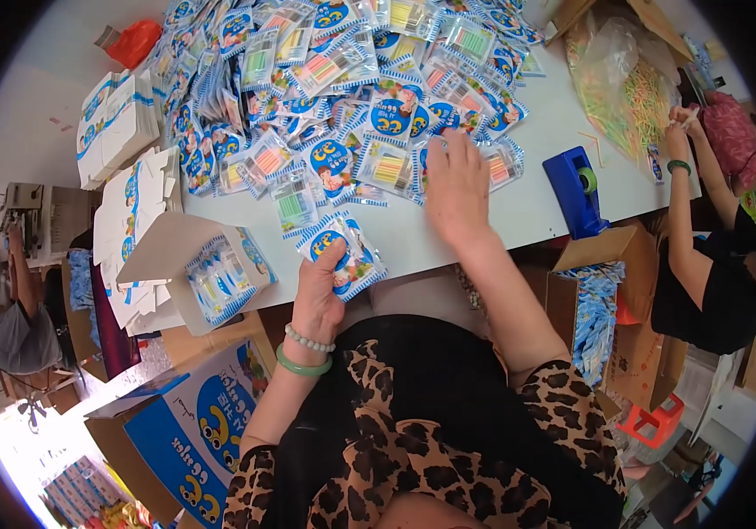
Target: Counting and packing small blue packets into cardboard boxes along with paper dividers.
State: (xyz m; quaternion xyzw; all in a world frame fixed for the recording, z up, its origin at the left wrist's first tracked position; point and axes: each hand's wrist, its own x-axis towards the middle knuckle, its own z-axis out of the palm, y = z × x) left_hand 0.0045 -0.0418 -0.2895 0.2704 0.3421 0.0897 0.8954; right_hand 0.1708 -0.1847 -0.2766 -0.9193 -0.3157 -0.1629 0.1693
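Observation:
My left hand (pixel 318 286) is closed on a small stack of candy packets (pixel 357 257), clear plastic with blue striped edges, thumb on top. It is near the table's front edge. My right hand (pixel 459 201) lies over the near side of a large heap of similar packets (pixel 334 75), fingers stretched forward and touching the packets there. Its fingertips are partly blurred. Some packets in the heap show coloured sticks through a clear window. Left of my left hand, an open white carton (pixel 156 245) lies on its side with several packets (pixel 217 280) inside.
Flattened white cartons (pixel 122 123) are stacked at the left. A blue tape dispenser (pixel 574 196) stands right, near a clear bag of coloured sticks (pixel 629 97). Cardboard boxes (pixel 633 273) flank me below the table (pixel 519 220). At the right, another person's hands (pixel 679 128) are working.

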